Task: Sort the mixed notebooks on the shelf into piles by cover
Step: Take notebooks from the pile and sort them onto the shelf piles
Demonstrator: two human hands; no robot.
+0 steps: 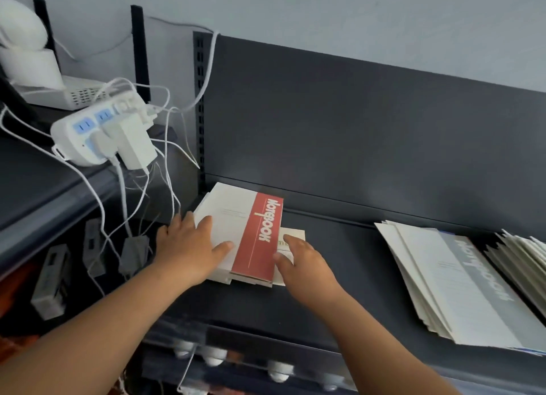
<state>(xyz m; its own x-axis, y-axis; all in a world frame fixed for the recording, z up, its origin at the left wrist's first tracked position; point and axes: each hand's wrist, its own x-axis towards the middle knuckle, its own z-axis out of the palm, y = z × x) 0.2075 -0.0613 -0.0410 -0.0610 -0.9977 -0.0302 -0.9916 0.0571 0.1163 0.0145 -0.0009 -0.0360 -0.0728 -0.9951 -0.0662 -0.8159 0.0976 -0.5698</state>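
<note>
A white power strip (pixel 85 134) with blue sockets is seen at the left on a dark ledge (pixel 35 185), with a bulky white adapter (pixel 136 146) plugged into it. White cables (pixel 97 199) are draped from it in a tangle. Behind it, a vented white box (pixel 79 95) is set. Two grey plugs (pixel 133 254) are hung below. A pale grey wall (pixel 325 10) is seen behind.

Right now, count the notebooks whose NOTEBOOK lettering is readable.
2. The red-banded notebook lies at the left end of the shelf; the grey-banded notebook tops the fanned notebooks on the right. Covers stacked underneath may hide more lettering.
</note>
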